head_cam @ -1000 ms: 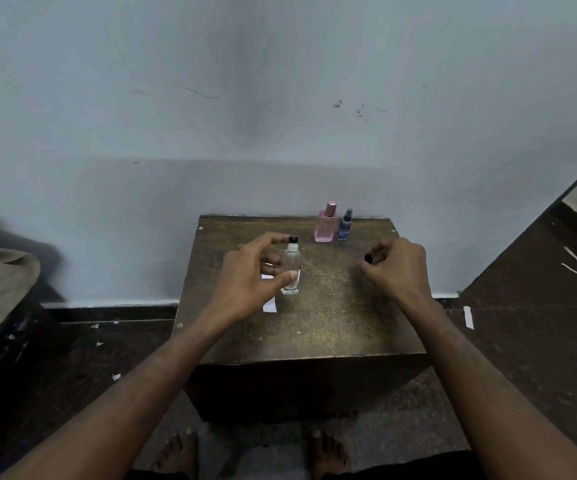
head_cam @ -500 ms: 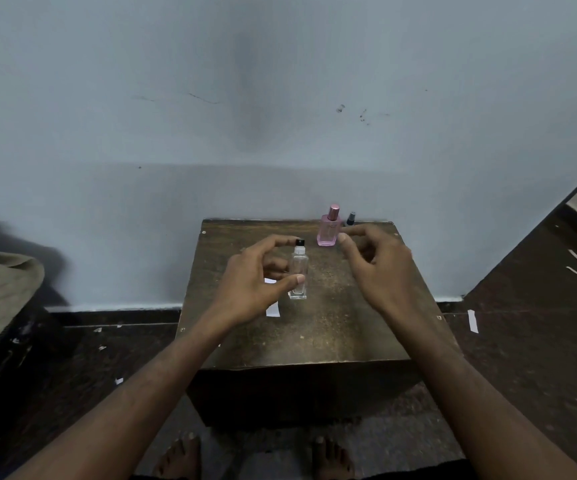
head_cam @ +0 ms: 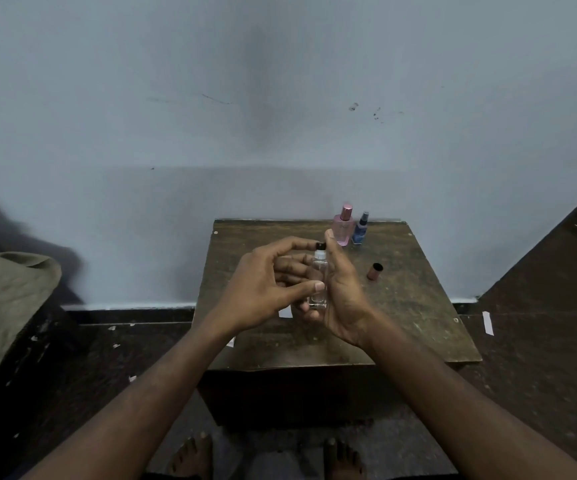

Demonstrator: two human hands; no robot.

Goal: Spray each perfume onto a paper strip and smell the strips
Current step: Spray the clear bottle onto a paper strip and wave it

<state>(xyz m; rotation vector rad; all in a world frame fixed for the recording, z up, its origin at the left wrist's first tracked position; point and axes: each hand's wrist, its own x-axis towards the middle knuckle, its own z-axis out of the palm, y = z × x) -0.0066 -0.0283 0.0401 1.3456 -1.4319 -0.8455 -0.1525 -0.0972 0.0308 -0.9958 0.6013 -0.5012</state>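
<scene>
Nearest, over the middle of the wooden table [head_cam: 401,327], the left hand [head_cam: 263,292] and the right hand [head_cam: 342,299] both wrap their fingers around an upright clear perfume bottle [head_cam: 318,284]. Beyond, a copper cap [head_cam: 374,271] lies toward the right edge. Farther still, a pink bottle [head_cam: 343,226] and a blue bottle [head_cam: 360,230] stand side by side at the back edge

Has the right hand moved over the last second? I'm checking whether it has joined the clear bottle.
Yes. The right hand has swung leftward from the table's right part to the clear bottle, its fingers now against the bottle opposite the left hand.
</scene>
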